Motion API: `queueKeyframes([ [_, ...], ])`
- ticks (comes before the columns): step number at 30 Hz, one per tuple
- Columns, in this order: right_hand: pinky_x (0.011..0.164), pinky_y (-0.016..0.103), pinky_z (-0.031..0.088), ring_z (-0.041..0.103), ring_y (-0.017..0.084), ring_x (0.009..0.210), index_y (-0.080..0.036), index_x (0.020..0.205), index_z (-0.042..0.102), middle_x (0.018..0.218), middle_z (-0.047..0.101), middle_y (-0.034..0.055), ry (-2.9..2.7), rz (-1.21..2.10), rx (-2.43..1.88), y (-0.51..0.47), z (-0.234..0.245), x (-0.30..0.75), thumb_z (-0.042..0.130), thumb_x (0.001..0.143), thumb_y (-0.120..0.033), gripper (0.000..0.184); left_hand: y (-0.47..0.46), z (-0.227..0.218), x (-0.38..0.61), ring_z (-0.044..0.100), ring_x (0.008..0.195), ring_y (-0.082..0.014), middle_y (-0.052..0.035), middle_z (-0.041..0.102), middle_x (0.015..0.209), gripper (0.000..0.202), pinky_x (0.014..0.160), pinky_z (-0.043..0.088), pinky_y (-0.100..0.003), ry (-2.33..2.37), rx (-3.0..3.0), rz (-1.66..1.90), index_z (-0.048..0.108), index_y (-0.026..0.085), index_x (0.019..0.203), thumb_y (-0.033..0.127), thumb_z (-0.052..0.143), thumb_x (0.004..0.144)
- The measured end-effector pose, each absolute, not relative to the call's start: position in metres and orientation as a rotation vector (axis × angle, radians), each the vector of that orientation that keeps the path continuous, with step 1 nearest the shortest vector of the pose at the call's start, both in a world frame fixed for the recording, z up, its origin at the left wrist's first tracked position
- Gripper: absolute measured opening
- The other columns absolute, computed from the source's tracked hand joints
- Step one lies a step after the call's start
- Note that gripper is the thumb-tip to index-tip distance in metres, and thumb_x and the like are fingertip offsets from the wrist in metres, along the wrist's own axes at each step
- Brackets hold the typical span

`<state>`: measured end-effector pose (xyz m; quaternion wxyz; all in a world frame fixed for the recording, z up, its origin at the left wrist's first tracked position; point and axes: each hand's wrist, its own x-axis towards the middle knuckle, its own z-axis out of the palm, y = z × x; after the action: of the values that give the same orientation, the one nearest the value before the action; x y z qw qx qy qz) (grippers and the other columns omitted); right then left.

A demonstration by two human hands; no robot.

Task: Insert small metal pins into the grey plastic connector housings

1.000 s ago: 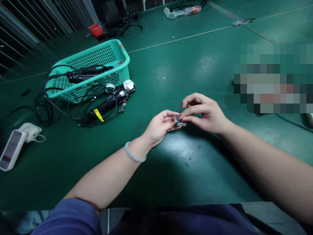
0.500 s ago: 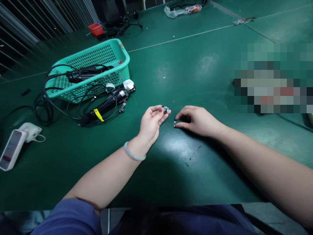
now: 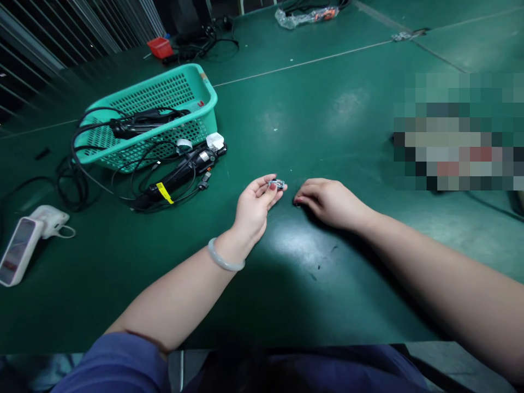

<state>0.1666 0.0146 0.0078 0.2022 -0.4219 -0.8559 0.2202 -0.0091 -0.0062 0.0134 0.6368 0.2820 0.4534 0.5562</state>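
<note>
My left hand, a pale bangle on its wrist, is closed on a small silvery piece with dark parts. The piece sits between thumb and fingertips, just above the green table, and is too small to name. To its right, my right hand is pinched low over the table. A bit of a tiny silvery piece shows at its fingertips; the rest is hidden by the fingers. A small gap separates the two hands.
A turquoise basket at the left holds black cabled devices. Beside it lies a black device with a yellow tag. A white phone-like device is far left. A red box and a plastic-wrapped item stand farther back. A blurred-out patch covers the right.
My right thumb and fingers have closed together over the tiny silvery piece that stood between them. My left hand has shifted very slightly and still holds its piece.
</note>
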Motion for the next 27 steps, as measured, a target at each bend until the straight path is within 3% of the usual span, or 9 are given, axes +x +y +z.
queueKeyframes([
  [7,0.08,0.03,0.049,0.064,0.017,0.079,-0.019,0.079,0.072,0.083,0.069,0.0043,-2.27,0.626,-1.229,0.02,0.007,0.163,0.059,0.083,-0.021,0.014,-0.006,0.013,-0.009,0.068,0.081,-0.0103,-0.0012,0.067,0.083,0.014,0.095,0.046,-0.032,1.033,0.663,1.267,0.061,0.014,0.093,0.01,0.061,0.079],
  [10,0.078,0.03,0.048,0.064,0.018,0.08,-0.019,0.08,0.072,0.085,0.07,0.0053,-2.262,0.58,-1.314,0.016,0.012,0.164,0.055,0.086,-0.026,0.02,-0.006,0.014,-0.009,0.067,0.08,-0.0102,-0.001,0.067,0.083,0.015,0.094,0.047,-0.031,1.036,0.657,1.276,0.06,0.014,0.093,0.01,0.061,0.079],
  [14,0.073,0.031,0.048,0.064,0.019,0.078,-0.018,0.082,0.071,0.085,0.07,0.0054,-2.383,0.519,-1.438,0.007,0.019,0.167,0.062,0.081,-0.031,0.015,-0.006,0.013,-0.008,0.067,0.082,-0.0109,-0.0015,0.067,0.083,0.017,0.093,0.047,-0.032,1.037,0.654,1.282,0.059,0.014,0.092,0.009,0.063,0.077],
  [21,0.072,0.032,0.047,0.063,0.022,0.082,-0.015,0.086,0.072,0.085,0.068,0.0087,-2.53,0.307,-1.468,0.006,0.017,0.161,0.051,0.088,-0.025,0.023,-0.005,0.005,-0.01,0.066,0.085,-0.0118,-0.0022,0.068,0.087,0.027,0.095,0.045,-0.033,1.041,0.706,1.284,0.06,0.015,0.093,0.01,0.07,0.069],
  [27,0.07,0.032,0.048,0.062,0.021,0.076,-0.016,0.082,0.072,0.084,0.069,0.0082,-2.38,0.131,-1.459,0.011,0.025,0.17,0.056,0.085,-0.023,0.018,-0.005,0.002,-0.01,0.065,0.086,-0.0114,-0.0023,0.068,0.089,0.03,0.093,0.046,-0.032,1.028,0.803,1.276,0.065,0.016,0.095,0.012,0.073,0.066],
])
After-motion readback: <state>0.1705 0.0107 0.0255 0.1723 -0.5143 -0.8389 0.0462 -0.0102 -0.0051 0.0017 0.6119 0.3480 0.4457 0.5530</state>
